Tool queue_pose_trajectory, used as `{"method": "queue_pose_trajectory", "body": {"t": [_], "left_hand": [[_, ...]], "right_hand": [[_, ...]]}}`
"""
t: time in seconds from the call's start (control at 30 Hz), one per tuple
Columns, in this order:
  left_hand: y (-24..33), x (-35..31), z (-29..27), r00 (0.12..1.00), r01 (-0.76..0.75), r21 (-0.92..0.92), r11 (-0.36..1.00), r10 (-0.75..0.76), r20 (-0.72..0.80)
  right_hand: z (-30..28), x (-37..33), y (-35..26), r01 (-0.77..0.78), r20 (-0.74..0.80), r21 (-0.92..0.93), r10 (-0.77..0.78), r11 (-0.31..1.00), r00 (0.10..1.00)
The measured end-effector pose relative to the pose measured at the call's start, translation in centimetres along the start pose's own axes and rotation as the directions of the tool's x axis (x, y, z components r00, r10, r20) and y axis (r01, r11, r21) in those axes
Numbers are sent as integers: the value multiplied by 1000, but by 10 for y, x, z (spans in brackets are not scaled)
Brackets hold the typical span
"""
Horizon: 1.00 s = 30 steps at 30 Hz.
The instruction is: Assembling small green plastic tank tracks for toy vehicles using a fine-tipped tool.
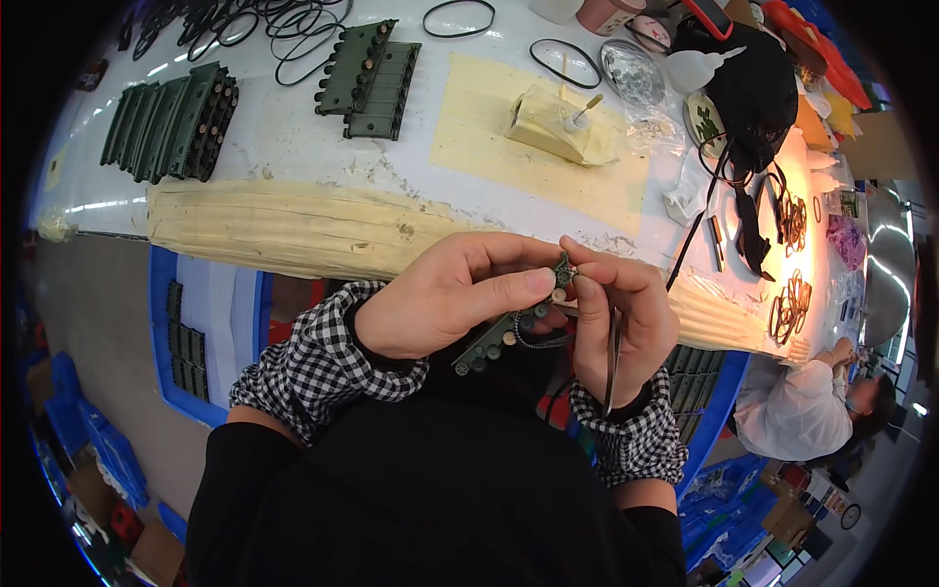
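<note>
Between my hands, in front of my chest, is a small dark green model tank chassis (479,350) with round wheels along its side. My left hand (430,298) is closed on it, the thumb pressed near its upper end. At that same end, my right hand (631,313) pinches with thumb and fingertips beside a tan wheel. Slim metal tweezers (613,364) are tucked in my right hand, pointing down along the palm. A thin dark track band (540,343) hangs in a loop by the chassis between the hands. Fingers hide much of the chassis.
More green chassis stand in a row (166,127) at the far left, with a pair (370,83) beside them. Black bands (235,24) lie behind. A yellow block (553,127) holds a small pot. Blue trays (168,377) sit below the table edge; a co-worker (797,411) is at right.
</note>
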State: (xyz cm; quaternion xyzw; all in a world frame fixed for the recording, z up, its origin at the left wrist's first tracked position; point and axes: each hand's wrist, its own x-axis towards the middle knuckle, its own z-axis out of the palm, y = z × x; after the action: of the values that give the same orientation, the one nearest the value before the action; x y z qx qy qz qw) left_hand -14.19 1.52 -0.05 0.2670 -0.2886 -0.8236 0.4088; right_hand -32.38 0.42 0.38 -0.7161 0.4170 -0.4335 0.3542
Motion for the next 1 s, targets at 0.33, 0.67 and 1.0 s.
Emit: {"method": "queue_pose_trajectory", "body": {"t": [0.33, 0.67, 1.0], "left_hand": [[-3, 0, 0, 999, -38, -6, 999, 38, -5], [-4, -1, 7, 997, -36, -84, 996, 31, -64], [-7, -1, 7, 985, -111, 73, 991, 119, -124]], "right_hand": [[-7, 12, -6, 30, 38, -49, -28, 998, 999], [3, 3, -6, -67, -67, -13, 66, 998, 996], [-3, 15, -5, 159, 42, -163, -154, 974, 987]]}}
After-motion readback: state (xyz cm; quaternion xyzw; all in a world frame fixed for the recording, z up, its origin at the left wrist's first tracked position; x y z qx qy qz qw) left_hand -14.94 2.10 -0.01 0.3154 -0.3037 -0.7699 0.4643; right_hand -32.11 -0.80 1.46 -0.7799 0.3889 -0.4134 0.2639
